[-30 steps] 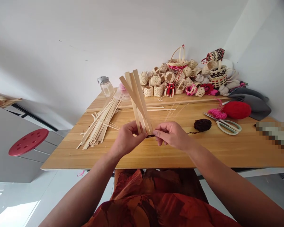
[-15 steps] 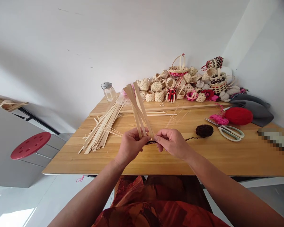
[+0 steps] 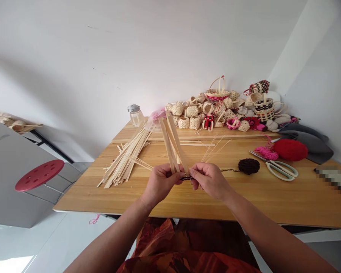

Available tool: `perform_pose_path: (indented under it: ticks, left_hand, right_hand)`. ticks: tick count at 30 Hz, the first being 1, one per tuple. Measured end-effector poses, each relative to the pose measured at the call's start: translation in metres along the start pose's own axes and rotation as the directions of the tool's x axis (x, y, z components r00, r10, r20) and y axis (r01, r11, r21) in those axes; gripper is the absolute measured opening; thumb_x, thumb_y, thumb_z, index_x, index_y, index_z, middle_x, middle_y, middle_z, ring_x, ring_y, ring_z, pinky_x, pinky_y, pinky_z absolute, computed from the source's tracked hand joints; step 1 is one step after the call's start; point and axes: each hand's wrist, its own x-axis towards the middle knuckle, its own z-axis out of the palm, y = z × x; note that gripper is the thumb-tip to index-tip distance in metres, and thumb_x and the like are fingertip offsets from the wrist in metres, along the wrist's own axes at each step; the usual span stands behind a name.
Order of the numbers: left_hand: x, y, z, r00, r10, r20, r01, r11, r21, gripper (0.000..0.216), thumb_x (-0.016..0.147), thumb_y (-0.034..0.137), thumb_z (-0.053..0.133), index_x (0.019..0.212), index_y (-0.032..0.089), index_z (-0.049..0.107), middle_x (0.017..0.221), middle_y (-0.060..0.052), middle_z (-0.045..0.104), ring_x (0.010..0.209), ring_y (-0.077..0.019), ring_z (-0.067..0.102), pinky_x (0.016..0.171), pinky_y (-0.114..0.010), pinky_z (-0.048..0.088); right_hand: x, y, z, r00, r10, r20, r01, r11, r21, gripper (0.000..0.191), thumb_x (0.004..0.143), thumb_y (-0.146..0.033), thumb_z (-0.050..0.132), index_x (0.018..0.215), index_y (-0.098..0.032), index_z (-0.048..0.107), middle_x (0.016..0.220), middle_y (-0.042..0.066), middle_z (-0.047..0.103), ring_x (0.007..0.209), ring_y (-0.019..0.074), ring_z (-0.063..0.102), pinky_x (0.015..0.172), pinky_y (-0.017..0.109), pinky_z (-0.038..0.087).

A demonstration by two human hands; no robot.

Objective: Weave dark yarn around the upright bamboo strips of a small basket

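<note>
Several pale bamboo strips (image 3: 172,142) stand up between my hands, their lower ends pinched in my fingers. My left hand (image 3: 163,184) is closed around the strips' left side, thumb in front. At their right side my right hand (image 3: 207,178) pinches the base between thumb and fingers. Dark brown yarn (image 3: 186,178) crosses the strips' lower ends between both thumbs. From my right hand the yarn runs along the table to a dark brown yarn ball (image 3: 249,166). My fingers hide part of the strips' base.
A pile of loose strips (image 3: 130,159) lies to the left, with a glass jar (image 3: 135,115) behind it. Small woven baskets (image 3: 194,122) are heaped at the back. Scissors (image 3: 281,170) and a red yarn ball (image 3: 290,149) lie right. A red stool (image 3: 39,175) stands beside the table (image 3: 125,203).
The whole view has shifted, so things appear slightly lower and further right. The strips' upper ends have drawn closer together. Both hands keep their hold at the base.
</note>
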Motion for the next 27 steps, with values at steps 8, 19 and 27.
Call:
perform_pose_path:
  ticks: [8,19,27]
  left_hand:
    - [-0.004,0.008,-0.006,0.992,0.001,0.124,-0.02,0.988,0.152,0.028,0.085,0.034,0.07,0.109,0.02,0.077,0.095,-0.005,0.077,0.079,-0.0169,0.068,0.056,-0.02,0.054]
    - [-0.003,0.017,-0.014,0.983,0.148,0.107,-0.171,0.951,0.256,0.033,0.095,0.027,0.053,0.123,0.022,0.07,0.112,-0.006,0.074,0.098,-0.0212,0.069,0.071,-0.028,0.063]
    - [-0.014,0.017,-0.012,0.824,0.543,0.164,-0.492,0.541,0.682,0.06,0.091,-0.001,0.038,0.144,0.023,0.053,0.147,-0.005,0.056,0.135,-0.0198,0.053,0.116,-0.035,0.042]
  right_hand:
    - [0.001,0.01,0.001,1.0,0.004,0.018,-0.005,0.999,0.035,0.029,0.091,-0.04,0.058,0.071,-0.019,0.061,0.057,-0.001,0.061,0.05,0.0124,0.057,0.05,0.024,0.043]
    - [-0.007,-0.001,-0.02,0.995,-0.098,0.03,0.103,0.966,-0.238,0.043,0.092,-0.034,0.058,0.133,-0.025,0.058,0.076,-0.002,0.065,0.062,0.0135,0.059,0.057,0.025,0.045]
    - [-0.017,0.004,-0.035,0.974,-0.219,-0.05,0.175,0.878,-0.446,0.047,0.089,-0.033,0.06,0.135,-0.025,0.059,0.081,0.001,0.073,0.071,0.0179,0.066,0.062,0.026,0.049]
